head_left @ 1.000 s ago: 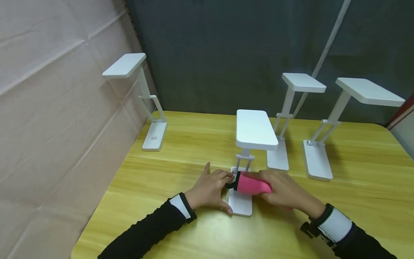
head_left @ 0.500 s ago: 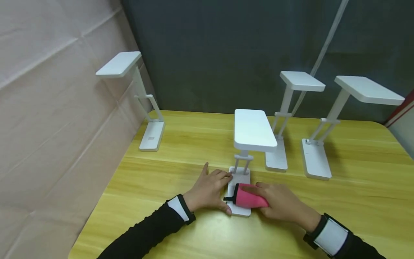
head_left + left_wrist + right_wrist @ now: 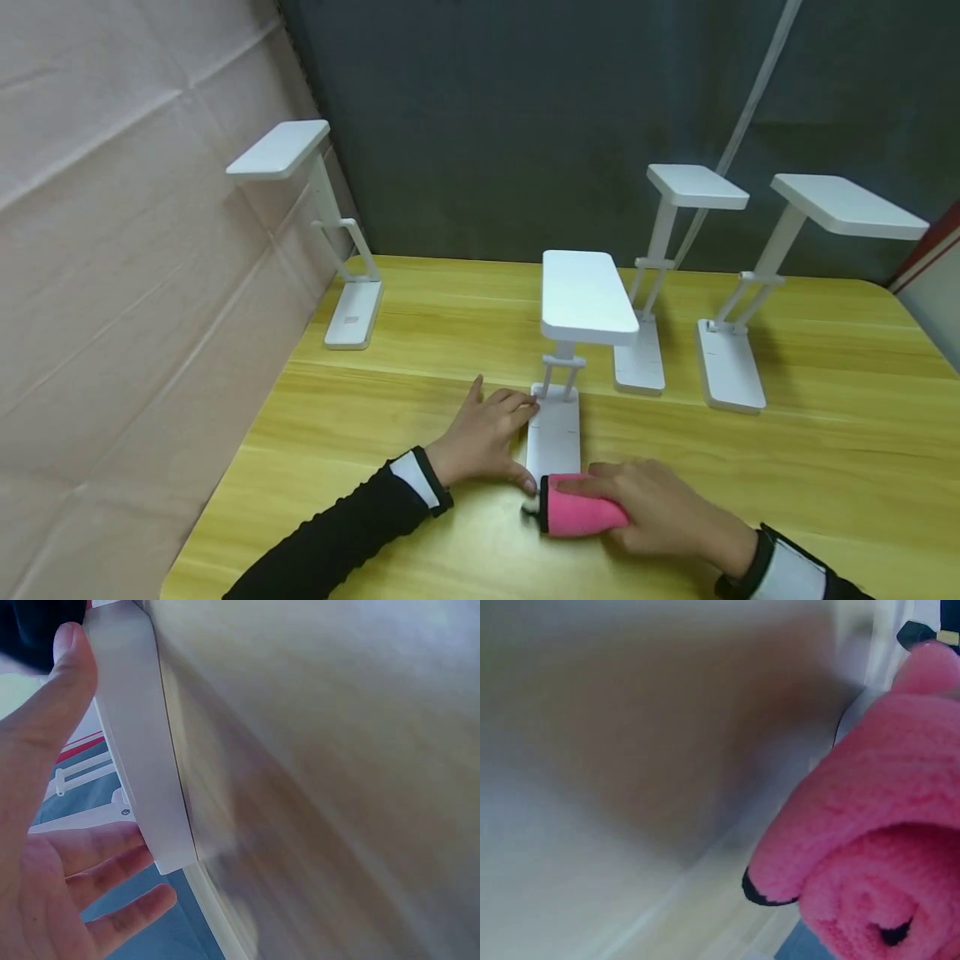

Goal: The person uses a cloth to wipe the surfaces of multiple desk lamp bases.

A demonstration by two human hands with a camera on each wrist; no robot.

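A white folding desk lamp (image 3: pixel 553 437) stands upright in front of me, its flat head above its base. Along the base's left edge rests my left hand (image 3: pixel 483 435), fingers spread, thumb near the front corner and fingertips by the far part. The left wrist view has its thumb (image 3: pixel 71 682) and fingers against the side of the base (image 3: pixel 135 727). My right hand (image 3: pixel 660 504) grips a rolled pink cloth (image 3: pixel 581 506) with black edging, at the front end of the base. Its fluffy folds (image 3: pixel 870 787) fill the right of the right wrist view.
Two more white desk lamps (image 3: pixel 639 358) (image 3: pixel 731 367) stand at the back right, and another lamp (image 3: pixel 352 315) at the far left by the pale cloth wall (image 3: pixel 135 333). A dark panel (image 3: pixel 465 142) rises behind the wooden table (image 3: pixel 420 308).
My right hand has drawn the pink cloth along the lamp base toward me, from near the hinge to the front end. The left hand has stayed at the base's left edge.
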